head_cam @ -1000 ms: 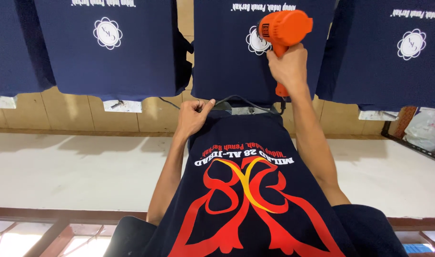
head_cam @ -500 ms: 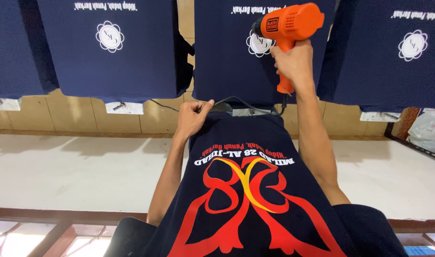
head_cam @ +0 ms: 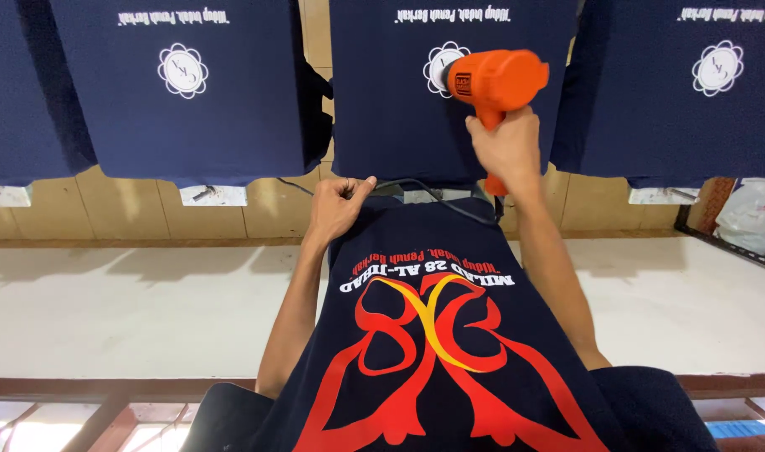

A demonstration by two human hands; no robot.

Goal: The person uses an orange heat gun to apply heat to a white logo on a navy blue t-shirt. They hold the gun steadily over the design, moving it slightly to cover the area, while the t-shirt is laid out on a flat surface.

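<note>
A navy t-shirt (head_cam: 449, 351) with a red and yellow print and white lettering lies stretched flat on a board in front of me. My left hand (head_cam: 336, 209) rests on its far left corner, fingers curled at the shirt's edge. My right hand (head_cam: 506, 146) grips the handle of an orange heat gun (head_cam: 493, 79), held up with its nozzle aimed left at the round white emblem (head_cam: 443, 67) on the navy shirt (head_cam: 399, 100) hanging straight ahead. A black cord (head_cam: 437, 197) runs from the gun over the far end of the flat shirt.
More navy shirts with white emblems hang at the left (head_cam: 190, 84) and right (head_cam: 700, 84) on boards. A wooden wall (head_cam: 148, 213) and a white ledge (head_cam: 131, 310) lie below them. A white plastic bag (head_cam: 751, 218) sits at the far right.
My right hand has turned the heat gun from pointing up-right to level, nozzle now facing left at the hanging shirt's emblem. My left hand has stayed on the flat shirt's corner.
</note>
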